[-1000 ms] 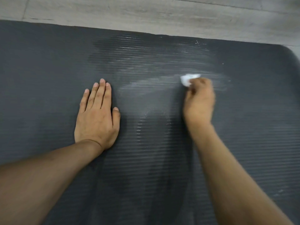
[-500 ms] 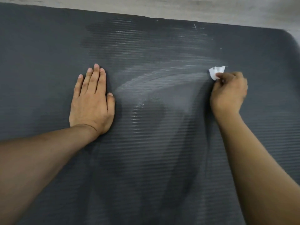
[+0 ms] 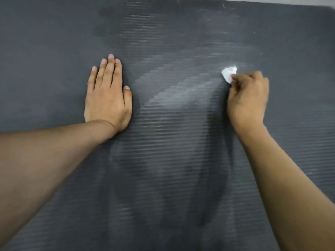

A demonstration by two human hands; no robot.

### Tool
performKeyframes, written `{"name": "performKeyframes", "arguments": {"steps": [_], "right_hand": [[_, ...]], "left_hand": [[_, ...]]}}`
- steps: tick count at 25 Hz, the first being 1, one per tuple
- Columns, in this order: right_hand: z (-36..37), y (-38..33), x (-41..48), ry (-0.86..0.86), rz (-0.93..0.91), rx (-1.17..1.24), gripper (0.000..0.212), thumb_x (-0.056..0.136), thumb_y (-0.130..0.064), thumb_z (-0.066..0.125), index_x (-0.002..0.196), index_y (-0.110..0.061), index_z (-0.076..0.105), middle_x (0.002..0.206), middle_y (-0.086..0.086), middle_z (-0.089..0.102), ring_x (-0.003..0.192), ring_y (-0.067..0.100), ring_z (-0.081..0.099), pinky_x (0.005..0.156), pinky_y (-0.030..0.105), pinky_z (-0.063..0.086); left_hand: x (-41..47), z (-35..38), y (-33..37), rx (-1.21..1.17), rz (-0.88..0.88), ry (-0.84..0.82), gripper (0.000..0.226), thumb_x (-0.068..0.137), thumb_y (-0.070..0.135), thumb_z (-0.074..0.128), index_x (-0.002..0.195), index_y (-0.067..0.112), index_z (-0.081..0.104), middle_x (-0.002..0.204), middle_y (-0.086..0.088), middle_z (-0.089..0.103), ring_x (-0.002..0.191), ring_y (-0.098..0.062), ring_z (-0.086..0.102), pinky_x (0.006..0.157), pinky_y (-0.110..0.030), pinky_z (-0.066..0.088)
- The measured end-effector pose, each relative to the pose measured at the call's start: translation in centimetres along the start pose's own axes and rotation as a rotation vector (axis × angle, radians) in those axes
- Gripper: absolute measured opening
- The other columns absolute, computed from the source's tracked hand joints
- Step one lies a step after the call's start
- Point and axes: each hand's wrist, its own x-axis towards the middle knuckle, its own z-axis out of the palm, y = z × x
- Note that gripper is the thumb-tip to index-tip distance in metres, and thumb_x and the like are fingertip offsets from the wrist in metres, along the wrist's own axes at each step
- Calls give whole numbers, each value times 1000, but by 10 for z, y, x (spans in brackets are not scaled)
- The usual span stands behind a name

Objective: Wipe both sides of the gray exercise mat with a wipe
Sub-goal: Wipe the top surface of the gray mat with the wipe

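Toward the far right corner of the gray exercise mat [image 3: 54, 42], pinches a small crumpled white wipe [image 3: 229, 73] in the right grip [image 3: 248, 98], curling the fingers over it. Lets the wad poke out on the far-left side of the knuckles and presses it onto the ribbed face. Looks to be mid-stroke, judging by slight blur at the knuckles.

Shows pale, damp-looking arcs across the ribs between the two grips and up toward the far edge. Presses the left grip [image 3: 107, 98] flat on the mat with straight, closed fingers pointing at the far edge. Holds nothing there, well apart from the wipe, and probably pins the mat against sliding.

Cannot tell the mat's long axis, since it runs out of view at the left and near sides. For the coming pass, seems best to keep the wipe in the right grip, nearer the dry-looking strip along the right edge. Judging by this face being only partly streaked, has the underside yet to do.
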Motion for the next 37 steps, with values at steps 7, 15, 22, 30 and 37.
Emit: {"name": "performKeyframes", "arguments": {"steps": [7, 15, 22, 30, 37], "right_hand": [[-2, -128, -184, -259, -581, 342, 24, 96, -4, 49, 112, -8, 66, 102, 5, 60, 81, 24, 49, 76, 39, 47], [5, 27, 0, 87, 132, 61, 29, 86, -6, 54, 108, -11, 71, 102, 11, 61, 92, 35, 53, 84, 36, 43], [17, -79, -90, -259, -796, 258, 23, 95, -4, 52, 114, -4, 66, 107, 10, 63, 90, 29, 52, 84, 40, 46], [24, 53, 85, 138, 399, 27, 28, 86, -3, 50, 104, -8, 71, 101, 15, 58, 94, 35, 51, 78, 32, 36], [37, 50, 161, 134, 209, -27, 30, 89, -4, 44, 103, -9, 70, 99, 18, 57, 93, 37, 50, 77, 32, 40]], "left_hand": [[0, 1, -2, 10, 13, 13, 68, 98, 32, 24, 160, 4, 20, 169, -11, 15, 157, -24, 12, 128, -41, 5], [1, 2, -2, -21, 4, 19, 68, 98, 34, 23, 161, 6, 19, 169, -11, 15, 157, -25, 12, 128, -42, 6], [-1, -4, 1, 5, 223, 30, 57, 105, 39, 22, 160, 28, 29, 169, -5, 20, 154, -35, 20, 126, -54, 9], [6, -3, 0, 25, 356, -4, 57, 105, 39, 21, 158, 23, 34, 165, -7, 30, 152, -31, 26, 123, -57, 18], [6, -8, 1, 17, 350, -48, 57, 103, 36, 27, 158, 23, 35, 166, -5, 29, 152, -31, 27, 121, -59, 23]]}}
